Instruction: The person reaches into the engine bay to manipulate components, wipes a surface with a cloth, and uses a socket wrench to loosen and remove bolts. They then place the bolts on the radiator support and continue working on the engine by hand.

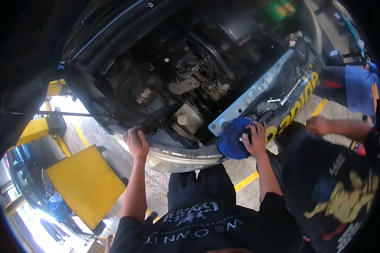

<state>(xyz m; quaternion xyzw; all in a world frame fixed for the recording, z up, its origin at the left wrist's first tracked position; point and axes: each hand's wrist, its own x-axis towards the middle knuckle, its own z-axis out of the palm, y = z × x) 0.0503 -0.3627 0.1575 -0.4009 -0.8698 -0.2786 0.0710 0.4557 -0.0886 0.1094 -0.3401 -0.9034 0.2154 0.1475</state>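
Observation:
An open engine bay point(183, 84) lies ahead of me. My left hand point(136, 142) rests on the car's front edge by the headlight point(173, 155), its bent fingers lying over the edge and nothing held in them. At the right end of that headlight, my right hand point(256, 138) has its fingers curled over a bunched blue cloth point(232, 141). Something small and dark shows between thumb and fingers there; I cannot tell what it is. Between my hands, farther in, sits a whitish reservoir with a round cap point(182, 120).
A black fender cover with yellow lettering point(297, 105) drapes the front, with metal tools point(285, 98) on it beside a light-blue crossmember point(253, 95). Close on my right stands another person point(331, 181), one fist point(318, 125) near the cover. A yellow platform point(84, 185) stands left.

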